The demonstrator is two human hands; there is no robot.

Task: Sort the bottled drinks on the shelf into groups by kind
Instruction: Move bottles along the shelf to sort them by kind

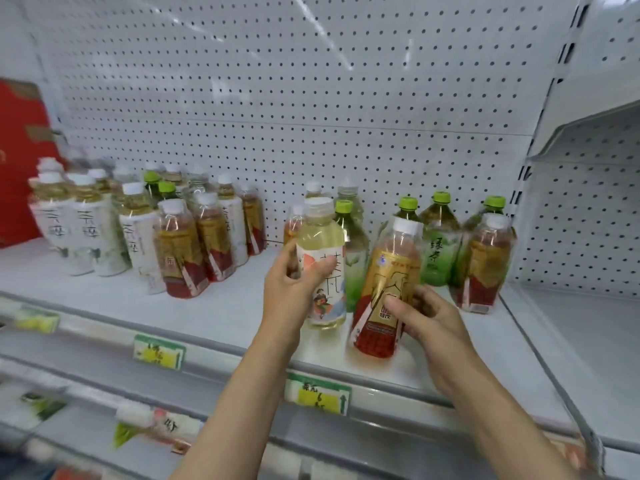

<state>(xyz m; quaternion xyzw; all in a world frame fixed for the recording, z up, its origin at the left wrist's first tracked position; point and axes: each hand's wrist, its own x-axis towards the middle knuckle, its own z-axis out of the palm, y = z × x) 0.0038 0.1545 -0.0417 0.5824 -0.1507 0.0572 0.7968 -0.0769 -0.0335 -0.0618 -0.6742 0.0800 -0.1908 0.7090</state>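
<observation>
My left hand (294, 284) grips a pale yellow bottle with a white illustrated label (323, 271), held upright near the shelf's front. Beside it, my right hand (427, 315) is wrapped around the lower part of a red-and-gold labelled bottle (386, 292), which leans a little to the left. Green-capped green tea bottles (440, 244) stand behind on the right, with another red-and-gold bottle (483, 265) beside them. On the left stand white-labelled bottles (86, 230) and more red-and-gold ones (181, 251).
The white shelf (225, 306) has a pegboard back (311, 98) and price tags (159, 351) along its front rail. A red box (20, 161) stands at the far left. A bare shelf bay (581, 323) adjoins on the right. Lower shelves hold blurred goods.
</observation>
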